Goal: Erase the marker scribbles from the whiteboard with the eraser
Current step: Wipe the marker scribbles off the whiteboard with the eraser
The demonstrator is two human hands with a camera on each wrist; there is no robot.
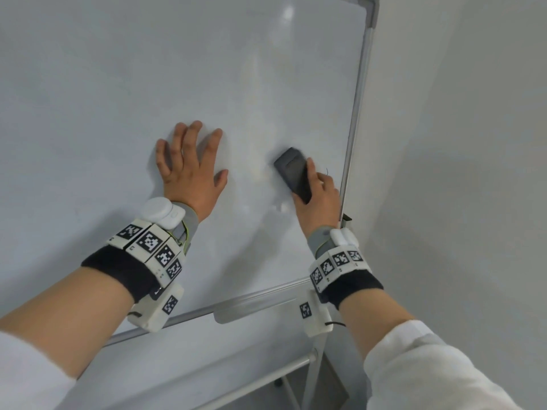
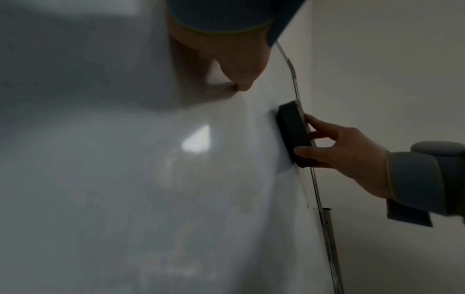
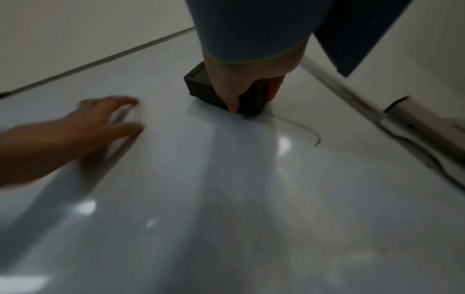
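The whiteboard (image 1: 207,69) fills most of the head view. My right hand (image 1: 321,192) grips a dark grey eraser (image 1: 293,173) and holds it flat against the board near the right frame. The eraser (image 2: 293,135) also shows in the left wrist view, and in the right wrist view the eraser (image 3: 201,83) sits under my thumb and fingers. A thin curved marker line (image 3: 304,129) runs on the board just beside the eraser; a tiny stroke of the marker line (image 1: 326,172) shows in the head view. My left hand (image 1: 189,161) lies flat on the board, fingers spread, left of the eraser.
The board's metal frame (image 1: 356,113) runs down the right side, with a grey tray (image 1: 254,309) under the bottom edge and stand legs (image 1: 313,377) below. A white wall (image 1: 473,143) stands close behind on the right.
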